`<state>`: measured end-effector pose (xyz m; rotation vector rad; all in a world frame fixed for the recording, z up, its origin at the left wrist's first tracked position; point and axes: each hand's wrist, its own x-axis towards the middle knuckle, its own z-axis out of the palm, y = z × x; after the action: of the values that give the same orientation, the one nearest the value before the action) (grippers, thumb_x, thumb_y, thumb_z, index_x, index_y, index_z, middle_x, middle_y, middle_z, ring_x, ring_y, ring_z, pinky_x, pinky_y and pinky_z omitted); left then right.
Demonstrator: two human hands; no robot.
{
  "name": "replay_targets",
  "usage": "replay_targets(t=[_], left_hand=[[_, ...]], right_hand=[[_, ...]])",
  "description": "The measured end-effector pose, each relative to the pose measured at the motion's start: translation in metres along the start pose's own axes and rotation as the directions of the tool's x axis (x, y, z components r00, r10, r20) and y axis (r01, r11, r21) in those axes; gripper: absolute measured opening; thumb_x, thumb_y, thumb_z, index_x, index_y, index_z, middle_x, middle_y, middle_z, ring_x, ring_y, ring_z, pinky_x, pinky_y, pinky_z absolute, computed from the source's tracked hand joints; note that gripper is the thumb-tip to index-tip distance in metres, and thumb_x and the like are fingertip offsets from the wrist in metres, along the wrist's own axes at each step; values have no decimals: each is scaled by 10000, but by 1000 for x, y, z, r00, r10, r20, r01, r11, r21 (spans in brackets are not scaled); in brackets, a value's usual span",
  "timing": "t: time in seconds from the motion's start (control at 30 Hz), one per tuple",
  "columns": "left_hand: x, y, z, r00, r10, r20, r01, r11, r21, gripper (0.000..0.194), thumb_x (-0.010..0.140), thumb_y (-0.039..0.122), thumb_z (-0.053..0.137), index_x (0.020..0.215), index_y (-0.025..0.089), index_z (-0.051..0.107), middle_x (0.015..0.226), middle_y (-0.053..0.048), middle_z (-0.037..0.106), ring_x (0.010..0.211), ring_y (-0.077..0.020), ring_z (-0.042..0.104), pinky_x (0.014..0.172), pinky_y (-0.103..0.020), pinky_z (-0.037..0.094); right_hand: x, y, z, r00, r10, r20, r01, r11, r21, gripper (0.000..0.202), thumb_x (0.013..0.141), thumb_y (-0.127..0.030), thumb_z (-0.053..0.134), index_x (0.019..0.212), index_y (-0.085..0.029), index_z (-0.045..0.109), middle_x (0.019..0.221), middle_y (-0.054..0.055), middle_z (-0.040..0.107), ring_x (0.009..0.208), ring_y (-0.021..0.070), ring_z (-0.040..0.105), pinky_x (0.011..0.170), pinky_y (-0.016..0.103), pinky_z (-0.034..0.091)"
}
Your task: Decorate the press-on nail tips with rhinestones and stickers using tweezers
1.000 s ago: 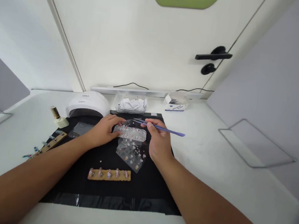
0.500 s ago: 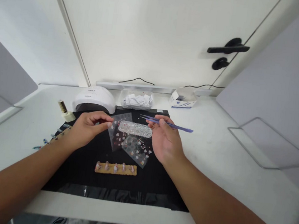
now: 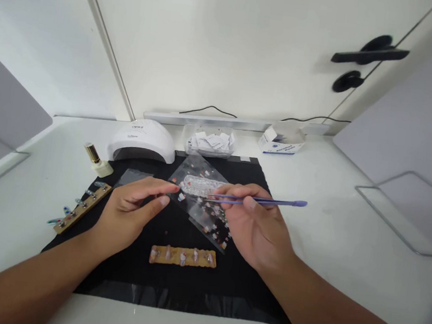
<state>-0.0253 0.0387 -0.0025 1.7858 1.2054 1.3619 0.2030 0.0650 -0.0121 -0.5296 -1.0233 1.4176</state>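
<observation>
My right hand (image 3: 261,224) is closed round purple tweezers (image 3: 273,203), their two prongs pointing left and slightly apart. The prong tips are over the clear sticker sheets (image 3: 210,216), near a clear tray of small sparkly pieces (image 3: 197,186). Opposite them is my left hand (image 3: 132,209), thumb and index finger stretched out with a gap between them. A small reddish spot shows at the index fingertip; I cannot tell what it is. Below both hands lies a tan strip (image 3: 200,263) bearing several decorated false nails (image 3: 183,258).
A white nail lamp (image 3: 143,137), a box of white packets (image 3: 209,143) and an open carton (image 3: 281,142) stand along the back. At left are a polish bottle (image 3: 101,164) and another nail strip (image 3: 82,212). A black mat (image 3: 129,272) covers the middle.
The view has shifted a little. My hands have come lower, and the tweezer tips now point over the sheets below the tray. The sheets lie at a different angle.
</observation>
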Motion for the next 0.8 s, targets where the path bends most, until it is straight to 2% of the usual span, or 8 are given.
replay_targets(t=[0.13,0.27,0.4,0.57,0.67,0.8], left_hand=[[-1,0,2,998,7,65,-3,998,-58,172,871,170,692,965,288,775,977,-3,762,953,-155,691,870,-274,551],[0,-2,2,993,4,119,9,994,-112,56,834,174,718,852,216,687,882,-20,691,876,-151,654,809,-265,542],[-1,-2,1,978,8,207,13,995,-100,133,799,159,747,893,198,662,881,-29,647,871,-156,620,796,-266,522],[-3,1,0,953,49,300,-21,995,-96,229,825,104,718,1021,219,693,873,-11,669,859,-137,632,817,-247,532],[-3,3,1,955,68,289,-34,992,-122,251,826,100,722,1049,215,705,881,-17,695,856,-140,661,809,-242,555],[-1,5,1,954,113,276,-76,987,-142,262,826,82,718,1056,208,713,850,-6,700,808,-116,670,768,-207,561]], right_hand=[[-1,-1,-1,999,-20,26,22,998,-63,66,782,-383,792,785,-317,788,738,6,724,839,204,702,710,359,598],[-3,0,-1,999,-5,44,10,995,-100,89,775,-404,801,793,-317,794,684,6,707,810,214,707,701,376,605],[-4,0,-1,999,15,38,-10,991,-132,99,772,-413,801,787,-316,792,686,9,705,801,220,707,697,386,602],[-7,2,-3,997,-6,72,14,993,-120,69,815,-370,774,831,-307,796,773,15,726,842,208,711,723,370,619],[-10,3,-5,988,-61,144,79,989,-124,81,869,-298,721,906,-308,792,874,17,736,884,195,708,741,360,617],[-12,3,-7,945,-167,282,227,954,-196,172,911,-221,651,1008,-282,779,824,28,733,937,214,688,836,413,580]])
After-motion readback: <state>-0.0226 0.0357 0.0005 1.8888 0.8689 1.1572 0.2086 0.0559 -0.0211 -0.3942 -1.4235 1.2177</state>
